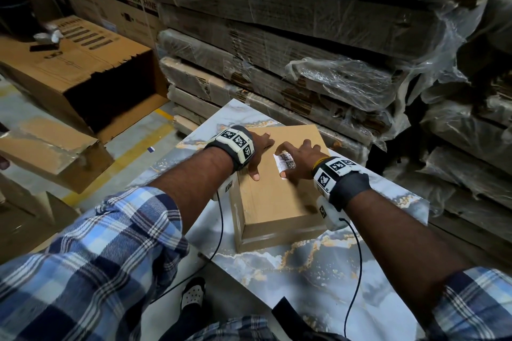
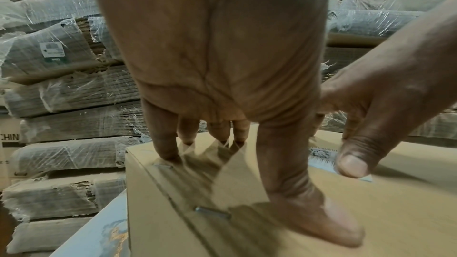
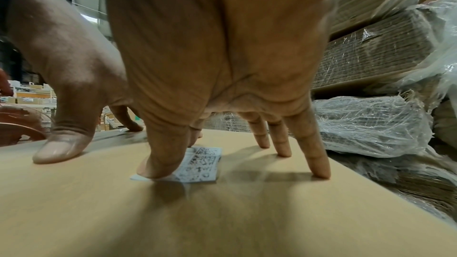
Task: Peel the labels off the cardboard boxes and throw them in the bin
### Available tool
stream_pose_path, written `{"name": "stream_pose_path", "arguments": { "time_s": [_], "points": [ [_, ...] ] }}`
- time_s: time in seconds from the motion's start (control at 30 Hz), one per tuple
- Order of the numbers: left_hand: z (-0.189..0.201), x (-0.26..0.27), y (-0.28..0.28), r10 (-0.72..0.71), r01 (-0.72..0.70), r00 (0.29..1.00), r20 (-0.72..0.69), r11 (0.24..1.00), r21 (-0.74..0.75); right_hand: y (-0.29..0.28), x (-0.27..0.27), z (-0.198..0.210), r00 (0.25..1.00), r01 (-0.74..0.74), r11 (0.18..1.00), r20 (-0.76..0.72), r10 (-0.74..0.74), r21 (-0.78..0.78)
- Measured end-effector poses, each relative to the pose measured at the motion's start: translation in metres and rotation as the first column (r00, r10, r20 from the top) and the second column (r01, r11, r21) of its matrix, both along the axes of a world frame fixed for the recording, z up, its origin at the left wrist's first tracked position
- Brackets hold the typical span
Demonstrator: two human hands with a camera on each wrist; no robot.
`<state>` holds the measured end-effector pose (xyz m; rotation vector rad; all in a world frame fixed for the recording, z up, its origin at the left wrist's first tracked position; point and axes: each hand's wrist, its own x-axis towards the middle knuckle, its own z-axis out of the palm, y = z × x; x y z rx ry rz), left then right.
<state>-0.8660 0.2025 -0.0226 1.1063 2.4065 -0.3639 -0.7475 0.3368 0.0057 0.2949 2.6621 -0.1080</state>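
Note:
A plain brown cardboard box lies on the marble-patterned table. On its top, toward the far side, sticks a small white label printed with codes. My left hand presses flat on the box's left part, fingers spread and straight. My right hand hovers over the label: the thumb tip presses on the label's near edge, the index finger touches its far end, and the other fingers stand straight on the cardboard. The label's near corner pokes out from under the thumb.
Stacks of flattened cardboard in torn plastic wrap rise right behind the table. A large open carton lies on its side at the left, with another box below it. Metal staples run along the box's left edge.

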Motion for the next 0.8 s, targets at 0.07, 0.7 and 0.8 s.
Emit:
{"name": "stream_pose_path", "arguments": {
  "time_s": [0.07,0.7,0.8],
  "points": [
    [0.0016,0.0008,-0.0002,0.003,-0.003,1.000,0.006,1.000,0.002,-0.0001,0.0004,0.0001,1.000,0.004,1.000,0.006,-0.004,0.000],
    [0.0050,0.0037,-0.0026,-0.013,0.013,1.000,0.002,1.000,0.008,-0.0008,0.0006,-0.0004,1.000,0.011,1.000,0.002,-0.011,-0.006],
    [0.0061,0.0049,-0.0014,-0.009,0.009,1.000,0.003,1.000,0.000,-0.0014,0.0004,0.0005,1.000,0.015,1.000,0.002,-0.015,-0.011]
  ]
}}
